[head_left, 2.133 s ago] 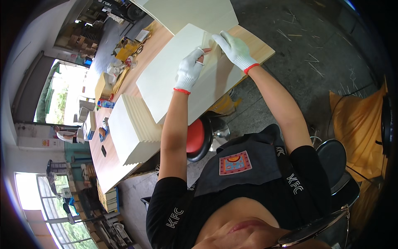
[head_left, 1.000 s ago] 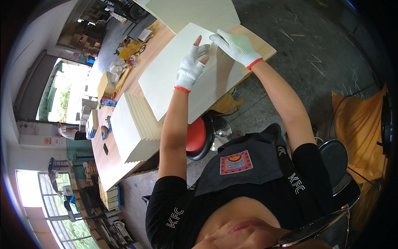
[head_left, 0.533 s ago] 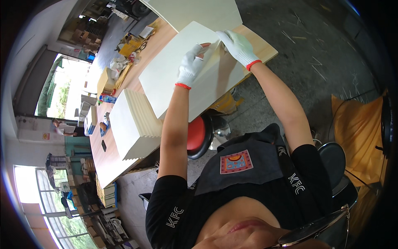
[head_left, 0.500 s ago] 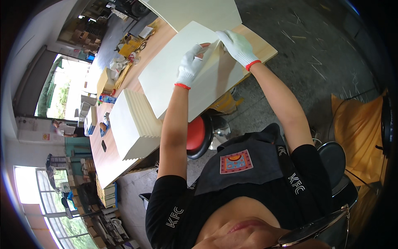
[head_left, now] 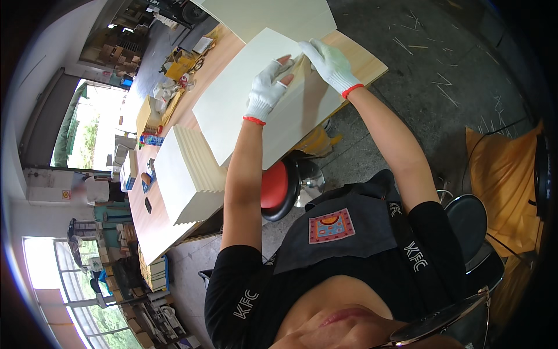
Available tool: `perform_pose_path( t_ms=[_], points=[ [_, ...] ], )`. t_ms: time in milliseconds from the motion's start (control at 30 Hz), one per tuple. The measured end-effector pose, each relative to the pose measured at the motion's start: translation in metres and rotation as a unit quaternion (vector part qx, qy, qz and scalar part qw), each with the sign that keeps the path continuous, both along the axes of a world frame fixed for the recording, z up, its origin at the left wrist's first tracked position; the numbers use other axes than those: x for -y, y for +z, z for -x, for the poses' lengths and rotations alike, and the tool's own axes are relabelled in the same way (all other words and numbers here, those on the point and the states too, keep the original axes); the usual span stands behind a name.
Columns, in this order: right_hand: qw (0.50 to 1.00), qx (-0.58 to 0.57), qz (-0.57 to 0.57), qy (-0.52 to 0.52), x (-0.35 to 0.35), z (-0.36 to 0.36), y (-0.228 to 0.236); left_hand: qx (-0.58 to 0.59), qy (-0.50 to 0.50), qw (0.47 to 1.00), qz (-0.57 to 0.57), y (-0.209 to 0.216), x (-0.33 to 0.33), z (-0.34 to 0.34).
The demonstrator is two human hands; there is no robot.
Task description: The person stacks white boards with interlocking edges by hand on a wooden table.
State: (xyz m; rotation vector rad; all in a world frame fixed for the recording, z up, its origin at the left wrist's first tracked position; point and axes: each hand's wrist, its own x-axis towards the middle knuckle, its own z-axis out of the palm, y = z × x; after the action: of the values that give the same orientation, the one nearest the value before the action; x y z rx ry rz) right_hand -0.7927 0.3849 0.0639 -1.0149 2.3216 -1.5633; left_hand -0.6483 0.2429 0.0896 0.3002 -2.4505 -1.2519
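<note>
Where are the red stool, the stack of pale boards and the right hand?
Red stool (head_left: 274, 185): head view, on its seat.
Stack of pale boards (head_left: 176, 174): head view, on its white face.
Right hand (head_left: 329, 63): head view, on the glove's back.

White-gloved left hand (head_left: 266, 88) and right hand (head_left: 330, 64) at a large white panel (head_left: 229, 99), pale stack (head_left: 189, 174) nearby

Gotta be a workshop: long wood-grain surface (head_left: 224, 55) beneath the left grip (head_left: 266, 88), stacked pale boards (head_left: 180, 180) left of that grip and closer in, grey floor (head_left: 395, 113) littered with thin scraps (head_left: 418, 46) right of the right grip (head_left: 331, 65), plus piled cartons (head_left: 120, 57) and a vehicle tyre (head_left: 194, 13) way past the left grip.
</note>
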Motion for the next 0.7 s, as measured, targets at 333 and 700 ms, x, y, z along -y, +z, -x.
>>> perform_pose_path(
  t_ms=[333, 700],
  points=[
    [0.988, -0.088, 0.108, -0.066, 0.006, -0.008, -0.011, 0.081, 0.040, 0.994, 0.062, 0.007, -0.009, -0.002],
    [0.999, -0.029, 0.032, -0.010, -0.006, -0.010, 0.007, 0.010, 0.045, 0.995, 0.085, 0.001, -0.004, -0.001]
  ],
)
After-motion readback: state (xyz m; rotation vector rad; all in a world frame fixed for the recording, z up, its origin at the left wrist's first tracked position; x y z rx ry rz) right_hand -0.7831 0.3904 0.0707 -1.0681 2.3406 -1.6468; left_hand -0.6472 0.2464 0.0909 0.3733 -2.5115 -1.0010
